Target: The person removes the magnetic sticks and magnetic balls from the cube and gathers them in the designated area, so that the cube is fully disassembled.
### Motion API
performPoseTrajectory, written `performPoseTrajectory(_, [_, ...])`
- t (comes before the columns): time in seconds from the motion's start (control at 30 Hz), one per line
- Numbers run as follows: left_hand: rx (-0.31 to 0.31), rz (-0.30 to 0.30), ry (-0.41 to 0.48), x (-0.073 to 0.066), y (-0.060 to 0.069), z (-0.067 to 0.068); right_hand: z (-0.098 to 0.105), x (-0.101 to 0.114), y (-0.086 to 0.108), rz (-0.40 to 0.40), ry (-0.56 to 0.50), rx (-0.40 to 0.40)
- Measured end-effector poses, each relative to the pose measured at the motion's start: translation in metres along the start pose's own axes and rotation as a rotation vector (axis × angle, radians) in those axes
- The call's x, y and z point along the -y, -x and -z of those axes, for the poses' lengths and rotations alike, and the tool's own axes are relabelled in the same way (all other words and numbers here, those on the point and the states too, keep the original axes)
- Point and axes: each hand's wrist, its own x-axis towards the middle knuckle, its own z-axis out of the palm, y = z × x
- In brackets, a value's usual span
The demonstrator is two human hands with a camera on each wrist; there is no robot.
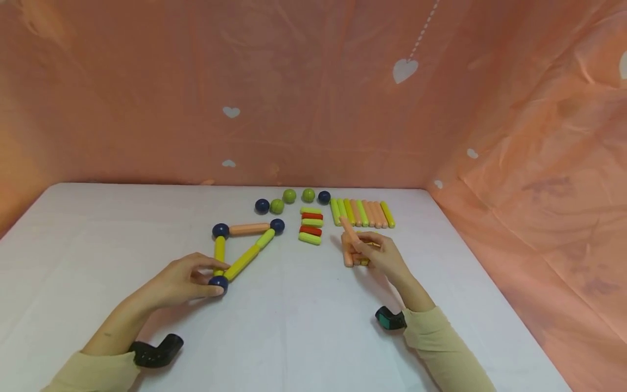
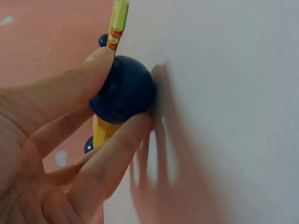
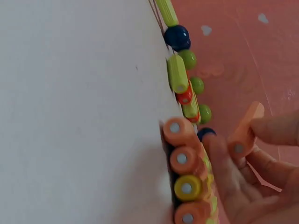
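Note:
My left hand (image 1: 182,280) pinches a dark blue ball (image 2: 124,88) between thumb and fingers. That ball forms the near corner of a flat triangle on the table. A yellow rod (image 1: 219,247) runs from it to a second blue ball (image 1: 220,231), and an orange rod (image 1: 250,228) links that to a third blue ball (image 1: 277,226). The slanting side joins a yellow rod (image 1: 242,264) and a lime rod (image 1: 266,238). My right hand (image 1: 385,255) grips a loose orange rod (image 3: 247,128), raised above a row of orange and yellow rods (image 3: 175,128) that it partly hides.
Short lime and red rods (image 1: 311,222) lie stacked in a column at mid-table. Behind them sit green balls (image 1: 289,196) and blue balls (image 1: 262,206). A row of long lime, yellow and orange rods (image 1: 362,213) lies at back right. An orange cloth (image 1: 313,92) hangs behind the white table (image 1: 294,337).

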Motion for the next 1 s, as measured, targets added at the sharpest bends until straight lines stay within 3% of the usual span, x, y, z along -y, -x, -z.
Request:
performPoseTrajectory(0.23, [0.012, 0.028, 0.009, 0.003, 0.000, -0.001, 0.013, -0.008, 0.002, -0.086, -0.003, -0.119])
performPoseTrajectory(0.47, [0.010, 0.004, 0.011, 0.004, -0.001, 0.000, 0.029, -0.015, 0.007, -0.130, 0.053, -0.223])
performPoseTrajectory(0.73, [0.007, 0.013, -0.009, 0.005, -0.002, 0.000, 0.041, -0.025, 0.009, -0.194, 0.110, -0.197])
performPoseTrajectory(1.0, [0.017, 0.018, -0.011, 0.005, -0.004, 0.000, 0.044, -0.030, 0.010, -0.199, 0.103, -0.160])
